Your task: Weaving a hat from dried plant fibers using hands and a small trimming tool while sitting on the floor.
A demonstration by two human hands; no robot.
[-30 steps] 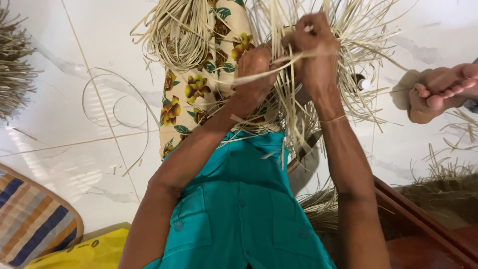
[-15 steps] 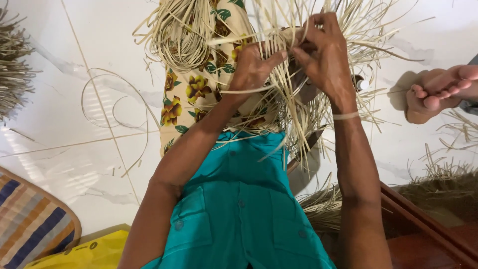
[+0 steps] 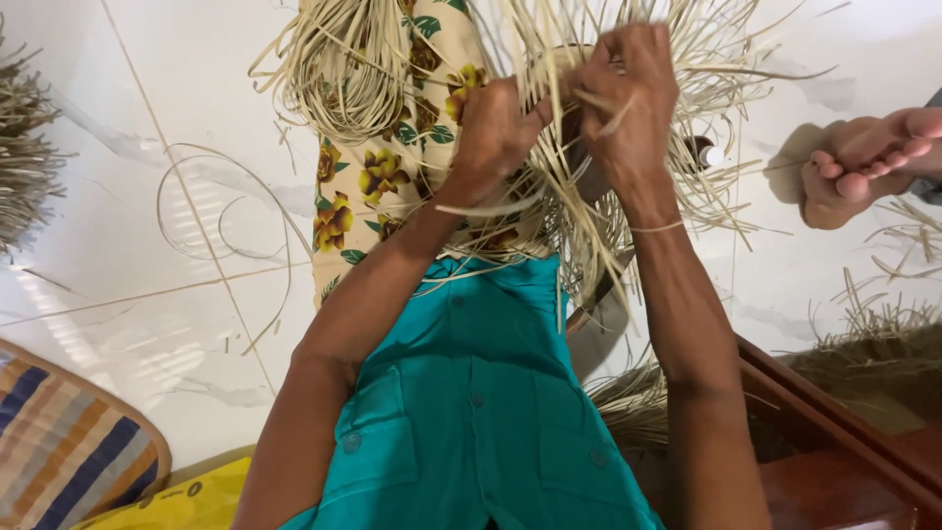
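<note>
— Fingers of our left hand (image 3: 496, 128) are curled tight around a few pale, flat straw strips (image 3: 579, 186), and we think this is to keep them from springing apart.

— Yes, and our right hand (image 3: 633, 103) is also closed, pinching some thin strips between thumb and fingers, just beside the left one. We hold both hands close together so the strands cross at one spot.

— Where is the work itself?

— It is far from our body, above the lap, on the cream cloth with yellow flowers and green leaves (image 3: 368, 182). A loose bundle of the same straw (image 3: 339, 74) lies to the far left of our hands, near enough to take more.

— And around us?

— White tiled floor (image 3: 147, 245) with one curled strip on it. On the right, another person's bare foot (image 3: 863, 162) rests well apart from our hands. Near left there is a striped woven mat (image 3: 59, 442). Near right, a brown wooden edge (image 3: 834, 432).
</note>
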